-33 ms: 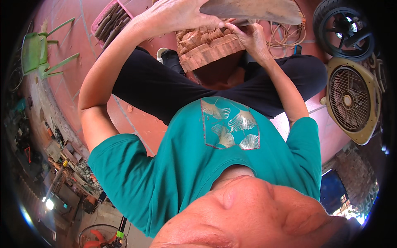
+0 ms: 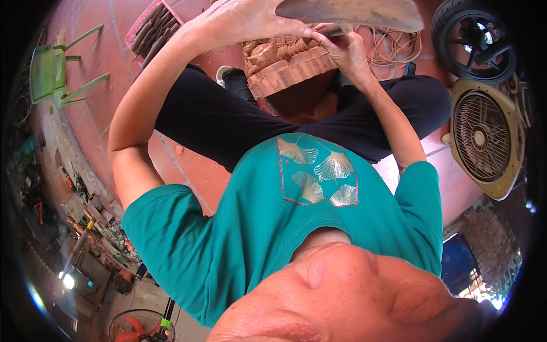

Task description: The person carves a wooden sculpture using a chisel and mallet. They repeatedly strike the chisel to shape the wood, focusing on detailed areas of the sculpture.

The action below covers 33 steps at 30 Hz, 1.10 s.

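My left hand (image 2: 245, 21) is curved at the upper edge, partly cut off. A broad, tapering brown wooden piece (image 2: 353, 15) lies in the crook between its thumb and fingers, reaching to the right. Against my left thumb tip rest the pinched fingers of my right hand (image 2: 348, 52). A slim, dark-ended tool (image 2: 333, 30) shows in them, mostly hidden under the wooden piece. Beneath both hands, a carved reddish-brown wood block (image 2: 290, 71) stands tilted between my crossed legs, its relief facing away from me.
A pink basket (image 2: 134, 31) of slim wooden-handled tools is at the far left, near a green chair (image 2: 48, 71). On the right are coiled cord (image 2: 393, 57), a black wheel (image 2: 473, 43) and a box fan (image 2: 484, 139). Clutter (image 2: 85, 211) lines the left side.
The wooden piece has shifted slightly to the right. My left hand has moved a little with it; my right hand is almost unchanged.
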Each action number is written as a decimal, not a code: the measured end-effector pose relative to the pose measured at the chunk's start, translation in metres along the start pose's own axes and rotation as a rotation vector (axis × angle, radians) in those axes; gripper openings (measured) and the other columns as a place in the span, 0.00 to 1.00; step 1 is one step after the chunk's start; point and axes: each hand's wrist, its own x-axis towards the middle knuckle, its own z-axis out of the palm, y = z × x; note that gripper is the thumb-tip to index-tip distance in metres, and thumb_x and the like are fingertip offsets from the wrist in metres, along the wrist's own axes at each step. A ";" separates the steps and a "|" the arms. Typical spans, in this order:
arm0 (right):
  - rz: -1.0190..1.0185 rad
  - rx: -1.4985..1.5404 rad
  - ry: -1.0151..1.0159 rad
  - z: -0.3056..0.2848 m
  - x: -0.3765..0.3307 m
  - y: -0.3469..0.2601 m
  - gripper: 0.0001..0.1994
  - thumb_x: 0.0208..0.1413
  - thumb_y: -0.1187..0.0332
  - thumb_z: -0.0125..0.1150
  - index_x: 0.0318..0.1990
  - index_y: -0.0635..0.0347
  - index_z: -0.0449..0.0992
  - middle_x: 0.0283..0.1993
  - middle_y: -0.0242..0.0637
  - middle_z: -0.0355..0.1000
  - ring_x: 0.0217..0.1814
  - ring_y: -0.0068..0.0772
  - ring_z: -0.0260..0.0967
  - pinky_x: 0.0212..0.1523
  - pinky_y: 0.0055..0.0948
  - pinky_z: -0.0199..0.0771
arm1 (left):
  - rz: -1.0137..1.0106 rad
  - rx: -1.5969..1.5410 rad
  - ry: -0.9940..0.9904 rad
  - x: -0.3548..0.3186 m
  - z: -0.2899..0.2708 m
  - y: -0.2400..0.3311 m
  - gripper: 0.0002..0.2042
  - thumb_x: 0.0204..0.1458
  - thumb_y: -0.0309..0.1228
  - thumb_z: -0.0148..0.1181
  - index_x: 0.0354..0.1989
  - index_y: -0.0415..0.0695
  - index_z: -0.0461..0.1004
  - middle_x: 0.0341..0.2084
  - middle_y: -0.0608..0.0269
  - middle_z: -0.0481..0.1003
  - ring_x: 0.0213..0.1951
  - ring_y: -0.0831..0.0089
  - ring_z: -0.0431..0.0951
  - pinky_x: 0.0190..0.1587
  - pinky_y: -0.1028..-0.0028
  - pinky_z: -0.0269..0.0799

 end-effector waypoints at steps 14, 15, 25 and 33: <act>0.027 0.091 -0.013 -0.006 -0.003 -0.007 0.10 0.60 0.67 0.71 0.43 0.64 0.81 0.38 0.36 0.81 0.40 0.22 0.80 0.44 0.25 0.79 | 0.020 0.011 0.042 0.002 -0.002 0.000 0.32 0.54 0.47 0.69 0.61 0.38 0.68 0.39 0.34 0.78 0.40 0.42 0.81 0.44 0.55 0.76; 0.031 0.086 -0.008 -0.005 -0.004 -0.005 0.10 0.60 0.67 0.71 0.42 0.64 0.81 0.38 0.36 0.81 0.40 0.22 0.80 0.44 0.25 0.79 | 0.029 0.002 0.057 0.002 -0.002 0.001 0.32 0.54 0.47 0.69 0.61 0.38 0.68 0.38 0.35 0.78 0.40 0.42 0.81 0.44 0.55 0.76; -0.143 -0.351 -0.024 -0.007 -0.010 -0.004 0.10 0.60 0.71 0.71 0.46 0.64 0.82 0.43 0.37 0.83 0.43 0.24 0.80 0.46 0.26 0.80 | -0.118 0.111 -0.281 0.006 -0.003 0.014 0.35 0.55 0.48 0.68 0.63 0.36 0.65 0.34 0.36 0.77 0.37 0.43 0.81 0.42 0.56 0.75; 0.074 -0.070 -0.087 -0.004 -0.008 0.004 0.13 0.61 0.65 0.70 0.46 0.65 0.82 0.41 0.39 0.83 0.43 0.27 0.80 0.47 0.29 0.80 | 0.064 0.021 -0.076 0.004 0.000 0.005 0.36 0.55 0.46 0.67 0.66 0.36 0.64 0.30 0.36 0.77 0.33 0.43 0.80 0.41 0.56 0.75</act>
